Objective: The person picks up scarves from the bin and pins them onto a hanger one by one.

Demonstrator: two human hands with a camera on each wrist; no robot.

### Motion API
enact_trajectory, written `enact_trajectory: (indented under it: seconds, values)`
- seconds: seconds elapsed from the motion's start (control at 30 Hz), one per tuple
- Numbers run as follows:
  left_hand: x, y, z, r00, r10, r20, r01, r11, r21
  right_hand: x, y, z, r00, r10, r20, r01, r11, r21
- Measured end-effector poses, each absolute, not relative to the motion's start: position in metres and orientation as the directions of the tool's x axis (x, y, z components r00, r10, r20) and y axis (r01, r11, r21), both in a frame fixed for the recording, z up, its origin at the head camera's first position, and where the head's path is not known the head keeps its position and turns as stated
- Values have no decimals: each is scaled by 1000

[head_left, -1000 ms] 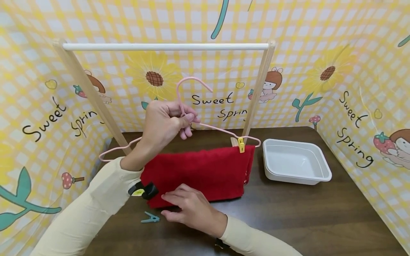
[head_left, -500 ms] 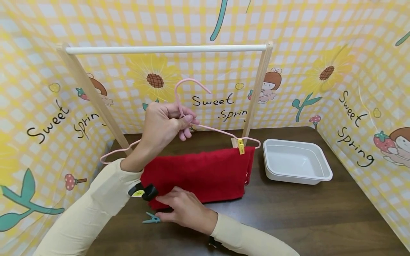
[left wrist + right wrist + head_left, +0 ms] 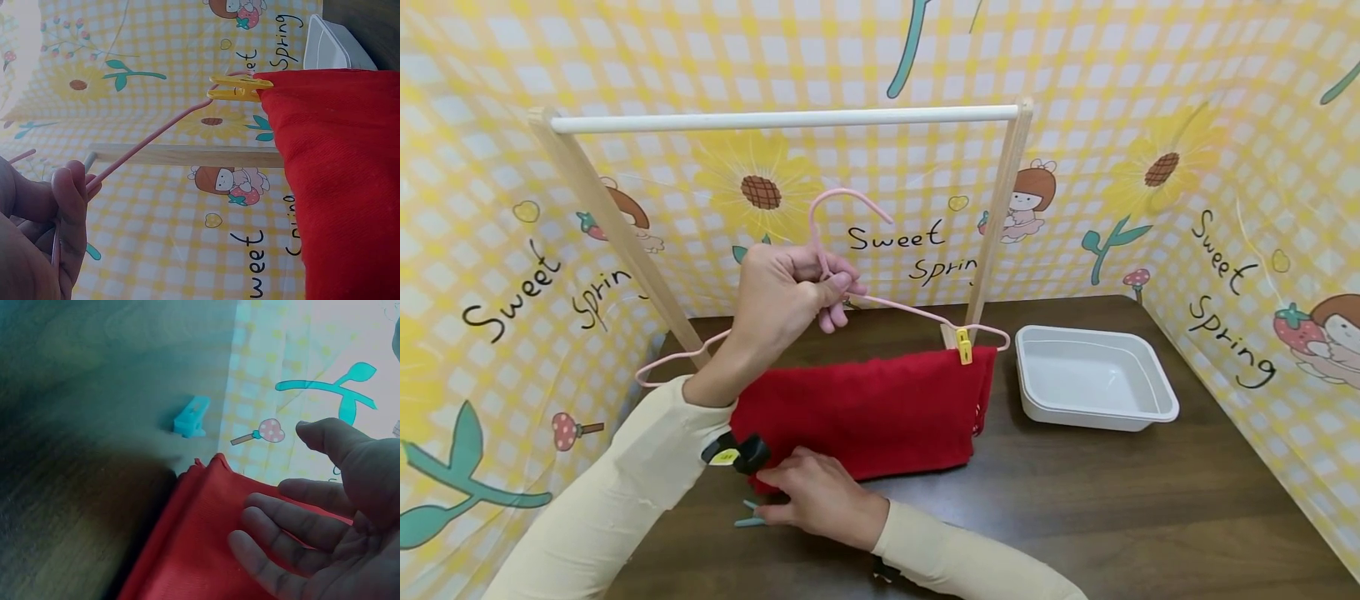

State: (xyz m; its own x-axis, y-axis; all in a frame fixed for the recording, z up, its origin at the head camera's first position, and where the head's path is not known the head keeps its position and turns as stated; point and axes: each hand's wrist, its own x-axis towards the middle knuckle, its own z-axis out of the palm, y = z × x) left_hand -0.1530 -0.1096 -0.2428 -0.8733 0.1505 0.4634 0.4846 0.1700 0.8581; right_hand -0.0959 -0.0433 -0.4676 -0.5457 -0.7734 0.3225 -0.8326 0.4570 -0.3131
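Note:
In the head view my left hand (image 3: 786, 292) grips a pink clothes hanger (image 3: 850, 192) at the base of its hook. Below it hangs a folded red cloth (image 3: 872, 408). A yellow clothespin (image 3: 964, 347) clips the cloth's right top corner to the hanger; it also shows in the left wrist view. My right hand (image 3: 827, 498) is low in front of the cloth, fingers relaxed and holding nothing. Its thumb overlaps a blue clothespin (image 3: 748, 522) on the table in the head view. The right wrist view shows that blue clothespin (image 3: 191, 417) apart from the fingers.
A wooden rack with a white rod (image 3: 782, 120) stands behind the hanger. To the right is a white plastic tub (image 3: 1093, 379) on the dark wooden table (image 3: 1075, 508). Patterned yellow checked cloth (image 3: 1097, 142) surrounds the table on the back and sides.
My right hand has moved left and slightly down, toward the blue clothespin. The left hand stays on the hanger with little movement.

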Motion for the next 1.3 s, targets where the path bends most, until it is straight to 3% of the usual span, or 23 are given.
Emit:
enact_trajectory:
  seconds: [0.57,1.0,1.3]
  values:
    - [-151,-111,-247,-882,141,450,470,177,865,-98,-65,-480,-566,-809,157,-813,515,-273]
    - [-152,-111,-247,-878,141,457,478,216,851,-91,-79,-488,-656,-755,23,-735,631,-251]
    - [-154,-110,-245,-876,142,462,482,196,854,-87,-83,-493,-668,-743,44,-734,648,-206]
